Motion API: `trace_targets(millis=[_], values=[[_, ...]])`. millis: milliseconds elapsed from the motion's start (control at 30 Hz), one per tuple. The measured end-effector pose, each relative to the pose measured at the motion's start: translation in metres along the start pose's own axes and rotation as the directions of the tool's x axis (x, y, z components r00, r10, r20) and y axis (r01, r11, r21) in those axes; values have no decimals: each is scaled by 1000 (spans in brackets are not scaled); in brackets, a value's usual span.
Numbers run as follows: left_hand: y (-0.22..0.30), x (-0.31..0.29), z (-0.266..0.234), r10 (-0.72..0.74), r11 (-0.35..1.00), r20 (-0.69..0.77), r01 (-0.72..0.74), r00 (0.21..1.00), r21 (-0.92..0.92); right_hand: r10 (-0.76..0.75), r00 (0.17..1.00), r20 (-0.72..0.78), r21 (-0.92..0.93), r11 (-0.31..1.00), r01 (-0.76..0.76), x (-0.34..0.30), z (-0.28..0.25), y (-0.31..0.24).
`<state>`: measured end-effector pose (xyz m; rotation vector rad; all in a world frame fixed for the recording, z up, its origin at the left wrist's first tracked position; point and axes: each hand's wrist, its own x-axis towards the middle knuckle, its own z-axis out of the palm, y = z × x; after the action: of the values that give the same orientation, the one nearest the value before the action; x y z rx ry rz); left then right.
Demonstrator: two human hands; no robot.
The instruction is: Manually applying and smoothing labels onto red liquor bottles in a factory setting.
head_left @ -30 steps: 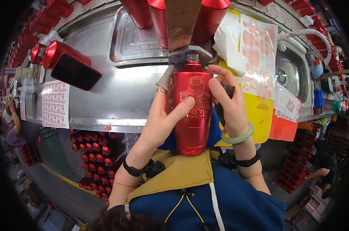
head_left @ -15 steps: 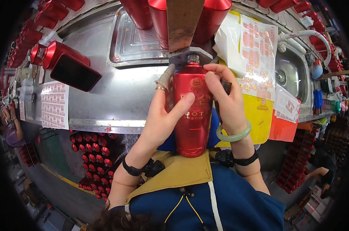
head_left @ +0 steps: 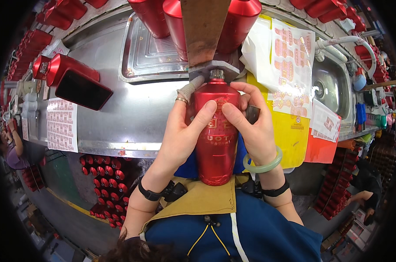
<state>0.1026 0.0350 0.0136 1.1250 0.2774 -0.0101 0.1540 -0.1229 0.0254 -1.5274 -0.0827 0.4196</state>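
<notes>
A glossy red bottle (head_left: 215, 153) with raised gold-toned decoration lies in front of me, its clear threaded neck pointing away and its base against my tan apron. My left hand (head_left: 182, 131) holds its left side, thumb on the front; a pale cover wraps one finger. On the other side my right hand (head_left: 255, 131), with a pale green bangle (head_left: 263, 165) at the wrist, grips it too. Both thumbs press near each other on the bottle's face. A small dark object (head_left: 252, 114) shows within my right hand; its kind is hidden.
Beyond the neck stands an upright metal plate (head_left: 205, 32). Several red bottles stand around it, some by a steel tray (head_left: 132, 65). A phone (head_left: 83, 89) rests against a red bottle at left. Transfer sheets (head_left: 290, 65) lie at right, before a sink (head_left: 327, 87).
My right thumb has moved from the bottle's upper right onto its front, beside the left thumb. The bottle sits slightly lower in view, and its decoration appears turned a little.
</notes>
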Motion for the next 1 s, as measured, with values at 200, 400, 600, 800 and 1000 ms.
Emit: trace_targets(millis=[200,400,600,800,1000], values=[[0,-1,2,6,1000,-17,-6,1000,4,-3,1000,10,25,1000,3,0,-1,0],[1,1,2,21,1000,-10,-21,1000,16,36,999,-1,26,999,-36,1,5,-8],[1,0,2,25,999,-18,-24,1000,32,38,999,-1,30,999,-38,0,5,-7],[-1,-1,1,25,1000,-20,-25,999,2,45,999,14,26,999,-45,0,4,-9],[1,0,2,23,1000,-24,-23,999,19,32,999,-14,48,998,-31,1,6,-6]])
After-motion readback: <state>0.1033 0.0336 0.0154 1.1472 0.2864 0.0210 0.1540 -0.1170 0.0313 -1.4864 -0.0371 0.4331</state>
